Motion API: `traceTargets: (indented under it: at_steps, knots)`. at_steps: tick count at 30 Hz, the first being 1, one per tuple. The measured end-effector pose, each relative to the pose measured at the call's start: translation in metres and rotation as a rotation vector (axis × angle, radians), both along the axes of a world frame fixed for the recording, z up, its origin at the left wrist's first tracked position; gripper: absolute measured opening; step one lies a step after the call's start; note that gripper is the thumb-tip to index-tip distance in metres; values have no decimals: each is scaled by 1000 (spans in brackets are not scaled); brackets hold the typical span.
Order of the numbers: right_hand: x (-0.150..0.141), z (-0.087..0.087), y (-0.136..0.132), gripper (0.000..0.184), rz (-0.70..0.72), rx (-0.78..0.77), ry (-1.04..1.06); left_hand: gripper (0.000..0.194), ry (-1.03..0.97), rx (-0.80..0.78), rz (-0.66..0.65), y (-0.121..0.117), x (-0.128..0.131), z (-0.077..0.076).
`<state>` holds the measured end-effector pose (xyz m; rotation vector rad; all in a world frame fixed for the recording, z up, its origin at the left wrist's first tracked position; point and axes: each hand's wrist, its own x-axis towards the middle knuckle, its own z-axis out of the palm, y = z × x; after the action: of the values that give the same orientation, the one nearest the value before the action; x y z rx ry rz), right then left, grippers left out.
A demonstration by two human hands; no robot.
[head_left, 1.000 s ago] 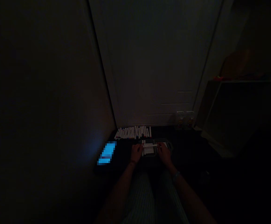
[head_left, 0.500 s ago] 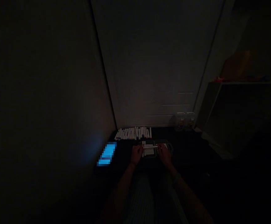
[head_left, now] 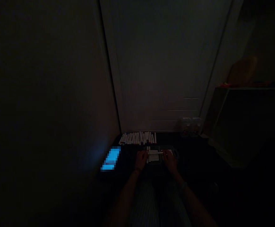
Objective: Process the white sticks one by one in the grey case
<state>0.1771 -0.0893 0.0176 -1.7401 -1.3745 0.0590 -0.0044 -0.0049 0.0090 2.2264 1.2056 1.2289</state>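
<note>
Between my two hands a white marker (head_left: 155, 153) lies level, held at its two ends. My left hand (head_left: 141, 158) is closed on its left end, and my right hand (head_left: 169, 160) pinches the right end. Beneath it sits a dark, tray-like case (head_left: 160, 161) with two compartments and a handle at its right. More white markers (head_left: 148, 159) stand side by side at the left of its left compartment, next to something pale and flat (head_left: 154, 156). Dim light hides the finer details of fingers and case.
A row of several white markers (head_left: 137, 138) with coloured ends lies along the back of the dark table (head_left: 189, 157). A glowing blurred screen (head_left: 111, 159) lies at left. Two clear containers (head_left: 186, 127) stand at the back right, near a dark cabinet (head_left: 243, 126). A wall (head_left: 57, 94) rises on the left.
The whole view has shifted slightly, so everything appears a little lower and to the right. Both hands still hold the marker over the case.
</note>
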Motion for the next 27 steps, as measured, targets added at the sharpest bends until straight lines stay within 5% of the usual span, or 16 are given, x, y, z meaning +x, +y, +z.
traceTargets:
  at_steps: [27]
  knots:
    - [1,1,0,32,-3,2,19,33,1,-63,-24,-1,0,3]
